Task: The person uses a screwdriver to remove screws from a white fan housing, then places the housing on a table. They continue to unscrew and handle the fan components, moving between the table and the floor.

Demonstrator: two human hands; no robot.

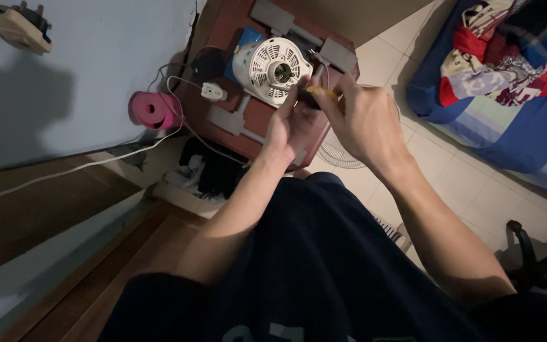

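Note:
A white round fan motor housing (267, 66) with vent slots lies on a dark red stool top (223, 25). My right hand (359, 120) is closed around a tool with a yellow handle (321, 92), its tip at the housing's right edge. My left hand (289, 126) sits just below the housing, fingers curled at its lower right side next to the tool; what it grips is hidden. A white cord with a plug (213, 93) runs from the housing to the left.
A pink roll (153, 111) lies by the blue wall. A wire fan guard (340, 155) lies on the tiled floor under my hands. A blue bed with bundled clothes (501, 57) is at the right. A wooden ledge (64, 190) is at the left.

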